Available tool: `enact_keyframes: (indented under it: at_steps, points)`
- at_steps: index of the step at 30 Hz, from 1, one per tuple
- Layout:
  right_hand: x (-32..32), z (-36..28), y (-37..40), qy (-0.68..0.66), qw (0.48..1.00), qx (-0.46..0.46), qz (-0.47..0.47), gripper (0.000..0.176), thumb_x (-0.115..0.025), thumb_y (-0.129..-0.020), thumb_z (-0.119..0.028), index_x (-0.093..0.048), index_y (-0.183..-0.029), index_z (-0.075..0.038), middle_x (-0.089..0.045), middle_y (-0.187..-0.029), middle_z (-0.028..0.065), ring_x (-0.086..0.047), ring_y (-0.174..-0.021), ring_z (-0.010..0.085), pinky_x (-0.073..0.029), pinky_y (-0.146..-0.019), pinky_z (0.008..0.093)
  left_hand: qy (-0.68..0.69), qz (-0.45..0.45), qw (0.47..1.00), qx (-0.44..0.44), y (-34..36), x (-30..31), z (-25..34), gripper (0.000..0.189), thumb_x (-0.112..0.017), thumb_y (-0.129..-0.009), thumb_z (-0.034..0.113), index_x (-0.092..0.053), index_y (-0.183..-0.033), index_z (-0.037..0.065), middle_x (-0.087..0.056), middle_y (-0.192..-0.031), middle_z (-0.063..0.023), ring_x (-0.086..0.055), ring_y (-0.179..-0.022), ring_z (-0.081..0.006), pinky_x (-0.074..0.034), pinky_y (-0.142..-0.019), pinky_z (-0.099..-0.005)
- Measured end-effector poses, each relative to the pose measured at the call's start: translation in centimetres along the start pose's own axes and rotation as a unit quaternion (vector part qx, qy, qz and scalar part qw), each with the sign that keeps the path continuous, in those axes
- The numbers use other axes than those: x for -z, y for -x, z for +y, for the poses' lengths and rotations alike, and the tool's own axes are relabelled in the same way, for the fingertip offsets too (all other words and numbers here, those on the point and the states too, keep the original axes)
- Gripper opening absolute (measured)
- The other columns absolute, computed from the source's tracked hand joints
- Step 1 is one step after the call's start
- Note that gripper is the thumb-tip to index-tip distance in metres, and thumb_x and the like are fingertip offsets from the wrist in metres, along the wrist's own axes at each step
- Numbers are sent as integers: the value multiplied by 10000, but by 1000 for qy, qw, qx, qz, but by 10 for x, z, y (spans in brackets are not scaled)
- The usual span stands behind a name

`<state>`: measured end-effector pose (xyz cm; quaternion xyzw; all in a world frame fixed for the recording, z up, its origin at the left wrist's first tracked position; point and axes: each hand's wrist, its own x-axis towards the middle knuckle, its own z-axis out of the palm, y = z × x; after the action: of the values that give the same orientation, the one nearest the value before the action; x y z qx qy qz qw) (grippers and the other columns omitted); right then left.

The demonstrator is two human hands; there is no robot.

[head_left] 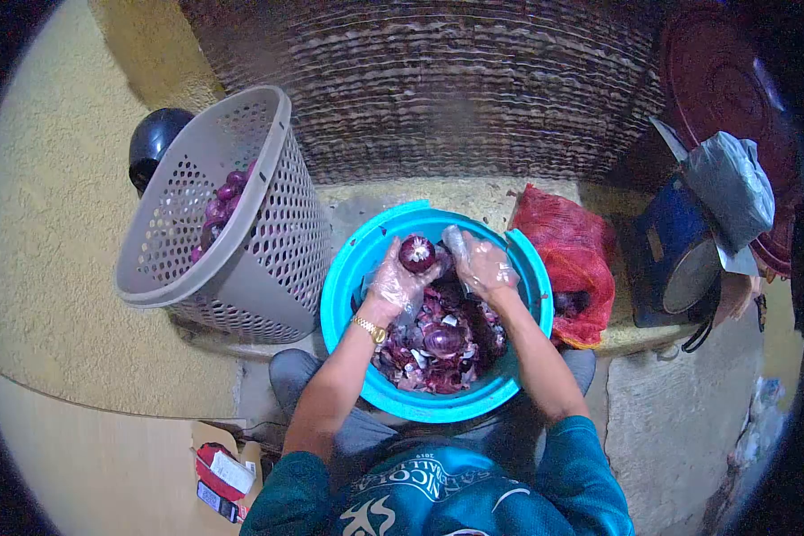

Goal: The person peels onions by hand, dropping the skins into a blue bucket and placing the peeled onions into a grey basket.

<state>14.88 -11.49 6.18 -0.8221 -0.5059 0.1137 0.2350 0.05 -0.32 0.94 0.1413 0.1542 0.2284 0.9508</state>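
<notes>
Left hand (391, 282): in clear plastic glove, closed around one purple onion (417, 253), at the centre of the frame, above the basin; gold watch (372, 330) on the wrist.

Right hand (487, 267): in clear plastic glove, fingers curled, just to the right of the onion; grip on anything, cannot tell.

Basin (442, 411): turquoise, round, centre of frame, between grey-trousered knees (295, 371). Contents: dark purple peelings (411, 368) and another onion, whole-looking, lying on top.

Basket (297, 241): grey, perforated, upper left of frame, tilted in view; purple onions inside (216, 213). Black rounded object (159, 143) behind.

Sack (567, 237): red mesh, right of centre, just beside the basin.

Scale (665, 255): blue, right of frame; grey plastic bag (732, 189) on top.

Wall (456, 98): brown, ridged, top of frame.
</notes>
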Motion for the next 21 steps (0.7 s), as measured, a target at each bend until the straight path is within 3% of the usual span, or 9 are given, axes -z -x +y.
enact_keyframes:
  at_steps: [3, 5, 6, 11, 12, 14, 16, 18, 21]
  points:
    - [-3, 0, 0, -19, 1000, -5, 13, 578, -320, -962, -548, -548, -1139, -48, -634, -986, 311, -616, -944, 460, -471, -827, 551, -12, 4, 1000, -21, -2, 3, 0, 378, -512, -972, 341, -513, -1248, 83, -564, -1259, -127, -529, -1188, -298, -442, -1002, -547]
    - [-1, -5, 2, -37, 998, -12, 47, 638, -451, -900, -610, -540, -1076, -3, -658, -910, 271, -645, -885, 423, -496, -754, 523, -42, 29, 998, -46, -2, 2, -2, 370, -524, -967, 332, -518, -1247, 90, -571, -1250, -115, -531, -1186, -286, -442, -997, -554]
    - [-3, -3, 2, -36, 998, -12, 47, 638, -451, -900, -610, -540, -1076, -3, -658, -910, 271, -645, -885, 423, -496, -754, 523, -76, 25, 994, -69, 1, -1, -3, 368, -529, -965, 339, -523, -1243, 98, -579, -1239, -104, -534, -1183, -274, -445, -994, -544]
    - [-5, 1, 2, -85, 989, 109, 54, 714, -664, -746, -647, -536, -1045, -11, -656, -769, 191, -661, -736, 370, -515, -651, 459, -98, 10, 991, -87, 0, 2, -3, 388, -537, -961, 367, -532, -1236, 94, -586, -1235, -87, -539, -1178, -246, -439, -1010, -486]
    - [-10, 3, 0, -81, 980, 152, 99, 686, -697, -739, -611, -536, -1040, -16, -654, -742, 170, -661, -701, 358, -516, -616, 451, -98, 20, 991, -87, 1, 0, -2, 423, -524, -961, 397, -530, -1238, 77, -580, -1248, -96, -536, -1181, -251, -426, -1026, -465]
    - [-17, 10, -2, -76, 978, 162, 110, 676, -706, -736, -598, -537, -1037, -18, -655, -745, 167, -660, -705, 359, -514, -620, 454, -99, 31, 991, -88, 2, -2, 1, 460, -511, -961, 427, -528, -1239, 60, -575, -1261, -105, -532, -1185, -256, -413, -1042, -444]
    - [-19, 12, -2, -70, 975, 171, 120, 666, -716, -732, -586, -538, -1035, -20, -655, -747, 165, -659, -709, 361, -511, -623, 457, -71, -50, 996, -35, 1, 2, 2, 519, -483, -969, 448, -505, -1268, 25, -563, -1283, -131, -520, -1199, -269, -387, -1065, -435]
    - [-19, 12, -1, -63, 972, 186, 131, 641, -727, -731, -560, -538, -1025, -23, -653, -749, 165, -655, -712, 368, -506, -629, 460, -67, -58, 995, -41, -1, 4, -2, 528, -472, -974, 445, -494, -1283, 17, -561, -1285, -140, -514, -1206, -276, -384, -1067, -438]
    - [-14, 11, -1, -80, 979, 154, 106, 618, -733, -732, -539, -539, -1026, -31, -652, -756, 174, -651, -717, 376, -500, -632, 462, -63, -70, 995, -37, -2, 4, -1, 525, -456, -985, 425, -481, -1303, 8, -557, -1289, -151, -506, -1215, -283, -375, -1074, -438]
